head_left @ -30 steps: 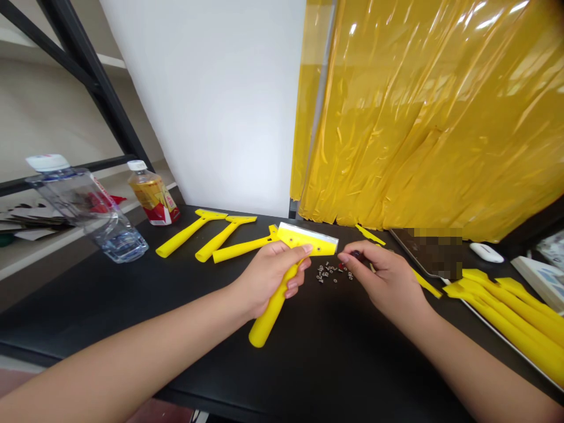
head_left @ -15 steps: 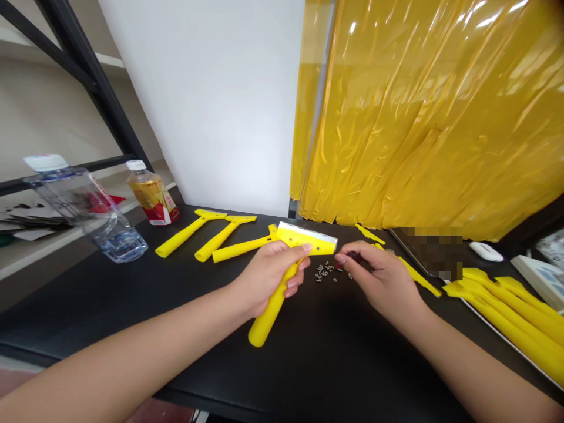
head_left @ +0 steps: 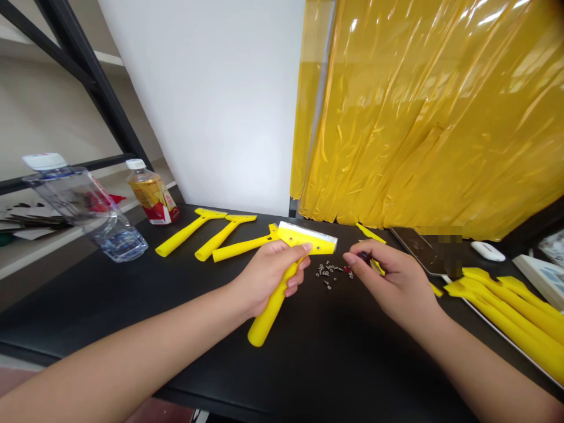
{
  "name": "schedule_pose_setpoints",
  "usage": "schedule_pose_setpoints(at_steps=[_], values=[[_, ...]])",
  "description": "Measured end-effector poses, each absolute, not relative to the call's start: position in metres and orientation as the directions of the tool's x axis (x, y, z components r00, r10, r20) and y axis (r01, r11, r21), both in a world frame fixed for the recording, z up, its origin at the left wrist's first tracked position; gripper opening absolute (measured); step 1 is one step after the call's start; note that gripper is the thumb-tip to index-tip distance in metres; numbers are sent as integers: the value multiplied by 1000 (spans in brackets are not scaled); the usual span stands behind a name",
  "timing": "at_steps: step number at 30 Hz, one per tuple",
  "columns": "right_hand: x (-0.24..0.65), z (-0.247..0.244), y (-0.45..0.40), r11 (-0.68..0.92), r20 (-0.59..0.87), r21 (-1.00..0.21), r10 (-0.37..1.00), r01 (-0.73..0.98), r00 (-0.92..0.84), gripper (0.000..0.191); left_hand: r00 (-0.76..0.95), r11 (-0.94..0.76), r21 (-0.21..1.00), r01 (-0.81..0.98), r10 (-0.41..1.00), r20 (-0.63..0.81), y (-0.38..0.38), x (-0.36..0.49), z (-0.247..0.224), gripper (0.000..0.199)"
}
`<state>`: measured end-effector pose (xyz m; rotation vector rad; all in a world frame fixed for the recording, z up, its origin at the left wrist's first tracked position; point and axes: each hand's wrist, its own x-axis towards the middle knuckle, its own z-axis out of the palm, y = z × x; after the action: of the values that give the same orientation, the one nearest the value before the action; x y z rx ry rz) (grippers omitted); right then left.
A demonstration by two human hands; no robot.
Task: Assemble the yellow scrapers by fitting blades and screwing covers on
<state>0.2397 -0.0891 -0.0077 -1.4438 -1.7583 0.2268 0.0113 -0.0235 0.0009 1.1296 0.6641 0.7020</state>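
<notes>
My left hand (head_left: 277, 273) is wrapped round the handle of a yellow scraper (head_left: 269, 317), its thumb pressed on the head. A bright metal strip runs along the scraper's far edge, and dark fastener spots dot the head. My right hand (head_left: 392, 273) is closed on a small screwdriver (head_left: 363, 257) with a dark handle and a red part near the shaft, mostly hidden by the fingers. The thin tip points left, at or just over loose small screws (head_left: 326, 270) on the black table (head_left: 308, 352). Whether the tip touches a screw I cannot tell.
Three more yellow scrapers (head_left: 220, 238) lie behind my left hand. Two bottles (head_left: 152, 194) stand at the left. To the right are a dark phone-like slab (head_left: 414, 249), several yellow handles (head_left: 506, 305), a white case (head_left: 487, 251) and partly hidden yellow pieces (head_left: 371, 233).
My right hand has shifted a little to the right with the screwdriver, away from the scraper's head. Some small screws lie differently. My left hand holds the scraper almost still.
</notes>
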Motion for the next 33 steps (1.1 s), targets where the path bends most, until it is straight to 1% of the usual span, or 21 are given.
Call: schedule_pose_setpoints(at_steps=[18,27,30,33], values=[[240,-11,-84,288,408,-652,913,701,4,25,606,276,947,-163,786,-125,-23,12,0,38],[242,-6,-86,316,461,-631,887,709,14,24,598,267,950,-164,793,-120,-23,11,-1,36],[243,-2,-90,321,487,-686,869,653,85,22,578,258,954,-154,806,-125,-21,11,-4,34],[243,1,-96,316,517,-749,829,582,215,20,575,333,933,-132,793,-202,-19,11,-10,29]])
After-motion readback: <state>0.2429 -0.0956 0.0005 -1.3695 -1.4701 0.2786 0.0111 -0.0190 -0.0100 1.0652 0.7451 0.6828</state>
